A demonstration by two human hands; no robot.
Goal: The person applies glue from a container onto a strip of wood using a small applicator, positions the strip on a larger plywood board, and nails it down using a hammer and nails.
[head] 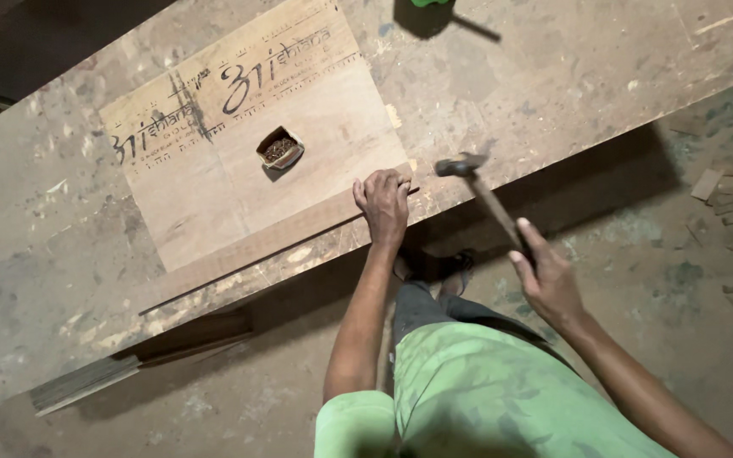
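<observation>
My left hand (383, 203) rests on the near corner of a plywood sheet (248, 144) that lies on a worn workbench (536, 76); its fingers pinch at the sheet's edge, and whether they hold a nail I cannot tell. My right hand (546, 280) grips the wooden handle of a hammer (478, 182), whose blurred metal head hangs just right of my left hand above the bench edge. A small open box of nails (279, 149) sits on the plywood, up and left of my left hand.
A green object (428, 3) at the top edge casts a shadow on the bench. Wood scraps (719, 191) lie on the dirt floor at the right. A board (86, 382) sticks out under the bench at lower left. My foot (434, 267) is below the bench edge.
</observation>
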